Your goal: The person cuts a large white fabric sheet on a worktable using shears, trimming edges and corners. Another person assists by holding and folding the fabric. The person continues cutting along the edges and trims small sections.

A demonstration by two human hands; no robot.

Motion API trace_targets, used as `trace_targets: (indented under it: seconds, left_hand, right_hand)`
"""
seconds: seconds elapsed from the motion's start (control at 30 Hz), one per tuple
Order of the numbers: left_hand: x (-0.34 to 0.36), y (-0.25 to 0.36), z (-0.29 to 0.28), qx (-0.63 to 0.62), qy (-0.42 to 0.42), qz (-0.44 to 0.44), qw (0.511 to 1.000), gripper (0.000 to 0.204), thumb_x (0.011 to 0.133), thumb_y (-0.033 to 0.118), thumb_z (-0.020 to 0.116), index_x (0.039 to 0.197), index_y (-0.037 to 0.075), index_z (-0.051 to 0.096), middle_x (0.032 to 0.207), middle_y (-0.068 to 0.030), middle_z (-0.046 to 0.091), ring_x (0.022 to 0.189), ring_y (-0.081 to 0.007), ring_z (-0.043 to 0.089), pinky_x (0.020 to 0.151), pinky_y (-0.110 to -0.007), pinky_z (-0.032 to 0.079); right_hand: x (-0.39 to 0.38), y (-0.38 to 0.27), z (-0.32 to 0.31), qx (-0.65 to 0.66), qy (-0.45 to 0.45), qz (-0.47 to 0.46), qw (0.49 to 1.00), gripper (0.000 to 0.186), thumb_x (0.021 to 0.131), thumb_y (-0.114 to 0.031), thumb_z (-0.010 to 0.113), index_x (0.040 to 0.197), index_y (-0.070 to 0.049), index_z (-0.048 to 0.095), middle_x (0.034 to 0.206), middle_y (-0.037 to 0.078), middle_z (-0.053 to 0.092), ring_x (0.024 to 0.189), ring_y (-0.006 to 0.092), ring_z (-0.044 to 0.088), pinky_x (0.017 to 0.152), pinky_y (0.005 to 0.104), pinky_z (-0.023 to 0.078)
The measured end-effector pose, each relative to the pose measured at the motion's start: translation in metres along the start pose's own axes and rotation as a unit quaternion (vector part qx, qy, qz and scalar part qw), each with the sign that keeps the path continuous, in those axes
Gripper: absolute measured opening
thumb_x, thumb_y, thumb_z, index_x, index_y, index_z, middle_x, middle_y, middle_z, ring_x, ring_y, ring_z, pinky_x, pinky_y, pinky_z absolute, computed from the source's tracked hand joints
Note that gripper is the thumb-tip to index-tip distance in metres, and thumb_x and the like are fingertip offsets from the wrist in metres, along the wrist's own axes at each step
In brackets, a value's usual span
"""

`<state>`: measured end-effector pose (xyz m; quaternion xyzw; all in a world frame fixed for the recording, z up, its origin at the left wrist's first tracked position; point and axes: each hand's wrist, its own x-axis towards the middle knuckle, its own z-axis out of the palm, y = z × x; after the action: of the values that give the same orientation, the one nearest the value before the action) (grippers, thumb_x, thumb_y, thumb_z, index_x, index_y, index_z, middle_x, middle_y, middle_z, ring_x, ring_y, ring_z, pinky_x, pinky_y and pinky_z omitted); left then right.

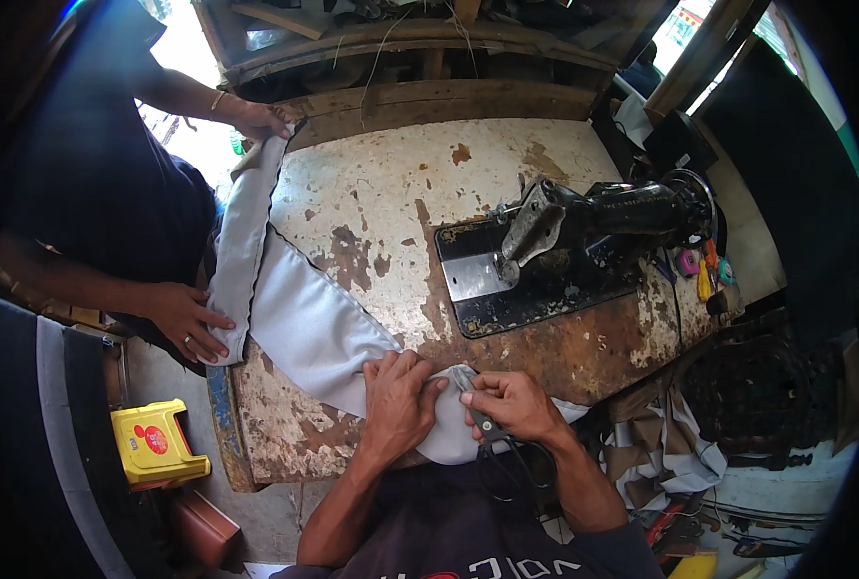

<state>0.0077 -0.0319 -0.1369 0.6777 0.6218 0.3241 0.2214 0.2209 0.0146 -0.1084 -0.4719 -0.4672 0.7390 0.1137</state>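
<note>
Light grey fabric (304, 318) lies across the worn table's front left, with its near part along the edge. My left hand (401, 405) has its fingers curled on that fabric, gripping it. Just right of it, my right hand (507, 405) grips dark scissors (495, 434) near their pivot; the handle loops hang below the fingers and the blades are at a bunched piece of fabric. At the left, another person (82, 164) holds a long folded strip of the fabric (254, 222) with one hand (256, 121) at its top and the other (188, 318) at its bottom.
A black sewing machine (594, 232) stands on the worn table (372, 174), with tape measures (688, 262) and small tools beside it. A wooden rack (429, 92) is behind. A yellow plastic stool (159, 444) stands lower left. Loose fabric pieces (661, 454) lie at lower right.
</note>
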Motion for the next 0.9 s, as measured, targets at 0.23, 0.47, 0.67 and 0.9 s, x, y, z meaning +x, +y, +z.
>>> trace_targets:
  seconds: [0.23, 0.47, 0.67, 0.9]
  left_hand:
    - [0.0049, -0.0026, 0.0032, -0.003, 0.015, 0.008, 1.0, 0.017, 0.093, 0.021, 0.078, 0.103, 0.007, 0.076, 0.093, -0.0068, 0.062, 0.094, -0.0285, 0.059, 0.087, -0.045, 0.036]
    - [0.0053, -0.0029, 0.0063, 0.015, 0.01, -0.009, 1.0, 0.016, 0.093, 0.021, 0.077, 0.103, 0.007, 0.076, 0.091, -0.0072, 0.062, 0.094, -0.0282, 0.058, 0.089, -0.044, 0.035]
    - [0.0057, -0.0036, 0.0065, 0.015, 0.009, -0.007, 1.0, 0.017, 0.093, 0.02, 0.077, 0.104, 0.008, 0.077, 0.09, -0.0074, 0.062, 0.093, -0.028, 0.057, 0.089, -0.044, 0.035]
    - [0.0059, -0.002, 0.0059, 0.016, 0.016, 0.001, 1.0, 0.015, 0.094, 0.021, 0.077, 0.099, 0.007, 0.074, 0.091, -0.0073, 0.061, 0.092, -0.0291, 0.058, 0.087, -0.046, 0.035]
  right_hand:
    - [0.0048, -0.0002, -0.0029, -0.018, 0.0, -0.002, 1.0, 0.025, 0.109, -0.022, 0.065, 0.102, 0.002, 0.069, 0.086, 0.005, 0.073, 0.069, 0.0118, 0.071, 0.065, 0.0279, 0.057]
    - [0.0053, -0.0006, -0.0047, -0.014, -0.008, -0.006, 1.0, 0.025, 0.109, -0.022, 0.066, 0.101, 0.002, 0.07, 0.085, 0.005, 0.073, 0.068, 0.0121, 0.07, 0.066, 0.0284, 0.057]
    - [0.0072, 0.0011, -0.0063, -0.029, -0.016, -0.019, 0.999, 0.025, 0.108, -0.022, 0.067, 0.103, 0.003, 0.071, 0.085, 0.006, 0.074, 0.07, 0.0131, 0.071, 0.067, 0.0293, 0.058]
    - [0.0071, 0.0013, -0.0066, -0.026, -0.007, -0.002, 1.0, 0.025, 0.108, -0.021, 0.067, 0.103, 0.003, 0.071, 0.086, 0.007, 0.074, 0.07, 0.0133, 0.072, 0.066, 0.0288, 0.058]
